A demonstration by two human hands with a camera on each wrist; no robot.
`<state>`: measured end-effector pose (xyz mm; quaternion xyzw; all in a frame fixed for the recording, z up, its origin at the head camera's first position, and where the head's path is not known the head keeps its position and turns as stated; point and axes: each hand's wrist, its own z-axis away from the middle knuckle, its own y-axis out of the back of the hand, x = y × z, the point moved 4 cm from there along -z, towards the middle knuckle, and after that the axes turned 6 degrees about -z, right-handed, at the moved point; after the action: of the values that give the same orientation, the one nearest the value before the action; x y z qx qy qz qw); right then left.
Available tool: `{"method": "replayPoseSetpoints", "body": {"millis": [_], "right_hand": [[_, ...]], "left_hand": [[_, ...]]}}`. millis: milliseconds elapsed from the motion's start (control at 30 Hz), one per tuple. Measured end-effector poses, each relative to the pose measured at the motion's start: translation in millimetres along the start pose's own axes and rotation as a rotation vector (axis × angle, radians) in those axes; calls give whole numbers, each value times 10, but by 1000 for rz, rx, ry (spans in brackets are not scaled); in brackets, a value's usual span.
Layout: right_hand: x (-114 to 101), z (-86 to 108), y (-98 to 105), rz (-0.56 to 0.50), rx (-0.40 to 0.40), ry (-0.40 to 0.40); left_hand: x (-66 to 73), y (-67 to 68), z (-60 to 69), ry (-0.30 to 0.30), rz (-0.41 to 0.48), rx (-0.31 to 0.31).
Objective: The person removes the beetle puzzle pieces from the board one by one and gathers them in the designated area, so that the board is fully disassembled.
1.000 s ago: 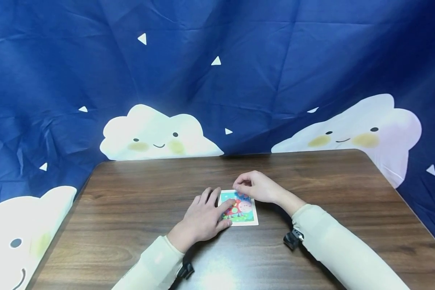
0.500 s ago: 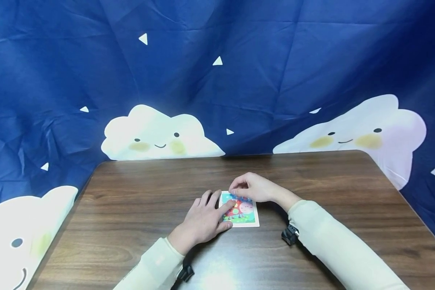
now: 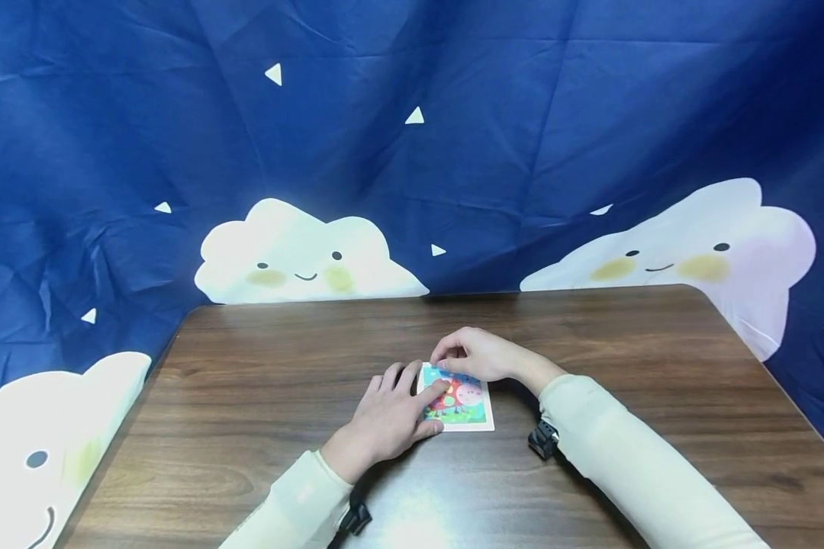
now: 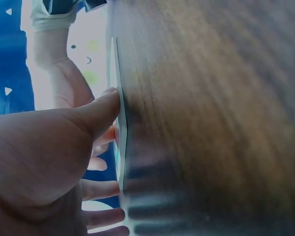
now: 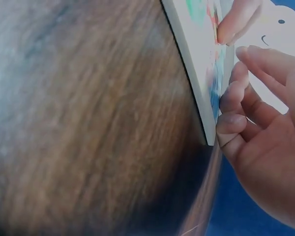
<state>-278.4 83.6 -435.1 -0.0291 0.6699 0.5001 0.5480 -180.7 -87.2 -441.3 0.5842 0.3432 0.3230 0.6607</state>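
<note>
"How do I do this well?"

"I'd press lightly with my left hand (image 3: 387, 415), steadying the square white-edged board (image 3: 467, 417) with its bright cartoon picture, and ease my right hand (image 3: 482, 356) gently."

"Where's the board?"

"Flat on the brown wood-grain table (image 3: 281, 366) — left fingers relaxed over its left side, right fingers curled at its far edge; whether they pinch anything, I can't tell."

This looks like an indoor spot with a wooden table (image 3: 281, 351) and a big blue cloth (image 3: 357, 137) behind it. I cannot tell if it is a home, a school or a studio. The cloth hangs in folds across the top of the frame. It has smiling white clouds (image 3: 295, 244) left of the middle, at the right and at the lower left, and little white triangles (image 3: 275, 74). The brown table fills the bottom.
</note>
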Motion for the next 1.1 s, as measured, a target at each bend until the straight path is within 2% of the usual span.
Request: {"method": "replayPoseSetpoints", "body": {"millis": [300, 533, 1100], "right_hand": [[22, -16, -56, 16, -50, 15], [-32, -30, -80, 102, -59, 79], [-121, -45, -73, 269, -91, 106]], "left_hand": [[5, -16, 9, -7, 12, 11], [-5, -17, 14, -1, 14, 26], [5, 7, -7, 13, -32, 4]]}}
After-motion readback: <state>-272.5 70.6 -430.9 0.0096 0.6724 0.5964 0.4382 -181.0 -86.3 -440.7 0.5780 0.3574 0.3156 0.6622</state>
